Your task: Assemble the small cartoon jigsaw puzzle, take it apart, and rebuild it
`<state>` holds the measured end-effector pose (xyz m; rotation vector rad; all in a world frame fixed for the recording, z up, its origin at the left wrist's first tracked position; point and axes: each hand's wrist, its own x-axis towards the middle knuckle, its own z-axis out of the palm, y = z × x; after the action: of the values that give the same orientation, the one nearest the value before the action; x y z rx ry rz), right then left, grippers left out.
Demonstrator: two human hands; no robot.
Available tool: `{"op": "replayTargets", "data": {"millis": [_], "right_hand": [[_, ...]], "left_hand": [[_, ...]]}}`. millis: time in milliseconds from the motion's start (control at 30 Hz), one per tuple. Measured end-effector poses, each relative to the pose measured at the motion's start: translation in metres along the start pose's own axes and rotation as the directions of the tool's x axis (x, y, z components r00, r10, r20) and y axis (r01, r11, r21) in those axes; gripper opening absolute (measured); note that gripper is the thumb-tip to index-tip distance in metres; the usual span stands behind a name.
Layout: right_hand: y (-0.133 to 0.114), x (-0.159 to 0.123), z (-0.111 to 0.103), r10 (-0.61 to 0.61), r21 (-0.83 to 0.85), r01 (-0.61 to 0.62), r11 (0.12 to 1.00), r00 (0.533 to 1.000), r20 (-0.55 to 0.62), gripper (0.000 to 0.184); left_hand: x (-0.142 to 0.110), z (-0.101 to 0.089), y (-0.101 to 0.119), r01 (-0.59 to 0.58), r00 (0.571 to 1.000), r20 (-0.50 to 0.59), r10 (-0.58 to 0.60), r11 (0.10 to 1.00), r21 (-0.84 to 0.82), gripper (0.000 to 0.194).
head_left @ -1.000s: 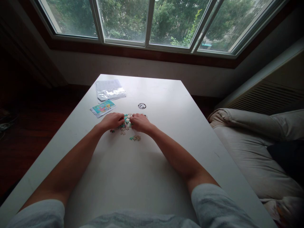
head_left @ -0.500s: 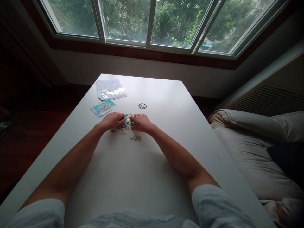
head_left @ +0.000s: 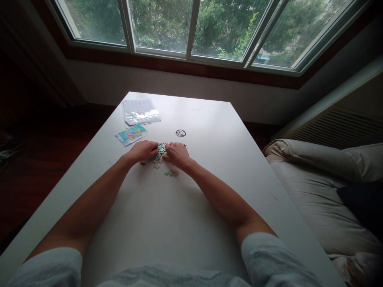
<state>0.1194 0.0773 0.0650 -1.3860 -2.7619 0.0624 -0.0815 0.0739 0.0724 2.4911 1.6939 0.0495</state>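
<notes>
A small heap of jigsaw puzzle pieces (head_left: 160, 153) lies in the middle of the white table (head_left: 167, 215). My left hand (head_left: 143, 151) rests on the heap's left side, knuckles up and fingers curled onto the pieces. My right hand (head_left: 177, 154) rests on its right side, fingers bent and pinched at the pieces. The fingertips of both hands nearly meet over the heap. What each pinch holds is too small to make out. A few joined pieces (head_left: 171, 173) lie apart, just in front of my right hand.
A colourful picture card (head_left: 131, 134) lies left of the heap, with a clear plastic bag (head_left: 140, 112) behind it. A round cable hole (head_left: 180, 133) sits beyond the hands. A cushioned sofa (head_left: 323, 191) stands at the table's right, and windows (head_left: 191, 28) are ahead.
My right hand has shifted slightly left, closing the gap to my left hand over the heap. The camera has tilted a little.
</notes>
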Motion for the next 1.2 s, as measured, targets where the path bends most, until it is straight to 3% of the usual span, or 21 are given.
{"op": "replayTargets", "data": {"millis": [300,1033,1100,1200], "right_hand": [[-0.009,0.0,0.004,0.008,0.01,-0.008,1.0,1.0,0.004,0.025],[-0.023,-0.004,0.004,0.065,0.001,-0.065,0.998,0.997,-0.032,0.026],[-0.02,-0.003,0.001,0.042,0.019,-0.042,0.999,0.999,-0.008,0.027],[-0.008,-0.001,-0.008,-0.088,0.078,0.084,0.993,0.995,0.05,0.028]], "left_hand": [[0.0,0.002,0.001,-0.006,1.0,-0.006,0.006,1.0,0.008,0.026],[0.003,0.007,0.0,-0.023,0.999,-0.033,0.022,1.0,-0.015,0.024],[0.003,0.009,-0.002,-0.023,0.999,-0.034,0.023,0.999,-0.023,0.024],[0.003,0.01,-0.004,-0.029,0.999,-0.034,0.028,0.999,-0.032,0.023]]}}
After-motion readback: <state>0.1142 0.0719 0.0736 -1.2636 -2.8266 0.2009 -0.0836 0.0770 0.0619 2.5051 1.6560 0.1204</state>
